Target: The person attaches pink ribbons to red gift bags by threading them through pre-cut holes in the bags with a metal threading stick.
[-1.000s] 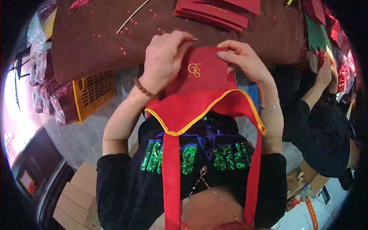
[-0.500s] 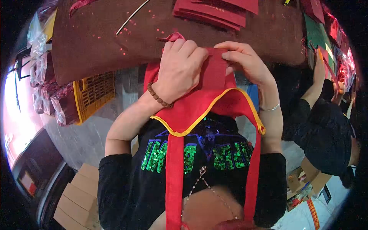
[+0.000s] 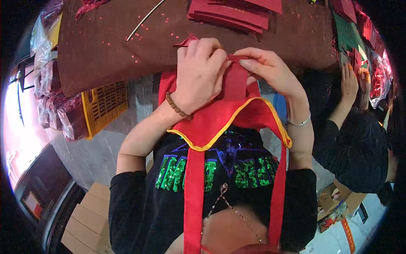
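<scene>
A flat red packet lies between my hands, over the top of the red apron with yellow trim that I wear. My left hand is closed, its fingers curled at the packet's left side; the fingertips are partly hidden. At the upper right corner of the packet, my right hand pinches the edge between thumb and fingers. A small curled red flap sticks out beyond my left knuckles, against the brown table.
Red printed packets are stacked on the table, near a thin pale rod and scattered red specks. A yellow crate stands below on the left. At right, a co-worker's hands are by red items. Cardboard boxes sit lower left.
My left hand has shifted slightly upward, its fingers turning over the packet. My right thumb has moved a little left along the edge. The co-worker's hands have moved closer together.
</scene>
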Motion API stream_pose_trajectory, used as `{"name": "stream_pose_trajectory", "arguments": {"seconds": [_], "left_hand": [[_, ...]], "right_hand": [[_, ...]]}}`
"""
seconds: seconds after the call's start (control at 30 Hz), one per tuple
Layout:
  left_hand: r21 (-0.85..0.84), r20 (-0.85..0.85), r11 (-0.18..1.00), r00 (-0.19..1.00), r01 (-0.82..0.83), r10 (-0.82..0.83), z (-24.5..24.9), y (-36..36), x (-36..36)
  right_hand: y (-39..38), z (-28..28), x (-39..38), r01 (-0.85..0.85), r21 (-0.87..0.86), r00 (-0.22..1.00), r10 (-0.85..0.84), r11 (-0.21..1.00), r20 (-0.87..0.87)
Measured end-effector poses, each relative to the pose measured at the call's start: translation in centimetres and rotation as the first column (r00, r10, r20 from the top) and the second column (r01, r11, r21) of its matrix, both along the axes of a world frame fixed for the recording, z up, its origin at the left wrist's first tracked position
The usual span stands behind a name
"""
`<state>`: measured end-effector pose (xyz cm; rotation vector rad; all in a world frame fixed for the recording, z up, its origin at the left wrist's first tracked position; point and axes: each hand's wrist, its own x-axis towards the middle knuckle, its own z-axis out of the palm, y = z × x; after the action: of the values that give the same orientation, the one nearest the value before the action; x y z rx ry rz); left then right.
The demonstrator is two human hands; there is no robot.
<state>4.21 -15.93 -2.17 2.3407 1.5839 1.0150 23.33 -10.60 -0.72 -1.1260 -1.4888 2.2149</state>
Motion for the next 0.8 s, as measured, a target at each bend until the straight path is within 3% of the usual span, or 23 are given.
{"name": "stream_pose_trajectory", "arguments": {"seconds": [0.17, 0.23, 0.27, 0.33, 0.4, 0.43, 0.5, 0.7, 0.73, 0.8], "left_hand": [[-0.097, 0.057, 0.995, 0.998, 0.011, -0.006, -0.4, 0.1, -0.3], [-0.309, 0.211, 0.946, 0.977, 0.097, -0.031, -0.3, 0.5, -0.7], [-0.438, 0.385, 0.872, 0.922, 0.216, -0.035, 0.0, 0.9, -1.3], [-0.482, 0.446, 0.834, 0.895, 0.269, -0.03, 0.0, 1.3, -1.8], [-0.554, 0.521, 0.756, 0.853, 0.348, -0.011, 0.2, 1.6, -2.1], [-0.554, 0.521, 0.756, 0.854, 0.348, -0.011, 0.0, 1.7, -2.3], [-0.589, 0.688, 0.651, 0.719, 0.479, 0.093, -0.3, 1.7, -2.4], [-0.568, 0.795, 0.565, 0.578, 0.599, 0.186, 0.2, 2.0, -2.9], [-0.567, 0.795, 0.564, 0.578, 0.6, 0.185, 0.3, 2.0, -2.9], [-0.628, 0.627, 0.636, 0.776, 0.448, 0.072, 0.5, 1.7, -2.7]], "right_hand": [[-0.1, 0.1, -0.1, 0.044, -0.091, 0.996, -0.05, 0.995, -0.067], [0.2, -0.3, 0.3, 0.028, -0.117, 0.997, -0.037, 0.993, -0.073], [0.3, -0.6, 0.5, 0.028, -0.116, 0.997, -0.037, 0.993, -0.072], [0.6, -1.0, 0.8, -0.022, -0.073, 1.0, 0.023, 0.997, 0.021], [0.5, -0.9, 0.7, -0.024, -0.069, 1.0, 0.024, 0.997, -0.001], [0.5, -0.9, 0.7, -0.023, -0.063, 1.0, 0.022, 0.998, -0.022], [0.6, -0.9, 0.7, -0.026, -0.073, 0.999, 0.023, 0.997, -0.044], [0.9, -0.3, 0.8, -0.105, 0.008, 0.993, 0.106, 0.994, -0.051], [0.9, -0.4, 0.7, -0.094, 0.016, 0.995, 0.095, 0.995, -0.037], [0.8, -0.4, 0.7, -0.087, 0.009, 0.995, 0.087, 0.996, -0.053]]}}
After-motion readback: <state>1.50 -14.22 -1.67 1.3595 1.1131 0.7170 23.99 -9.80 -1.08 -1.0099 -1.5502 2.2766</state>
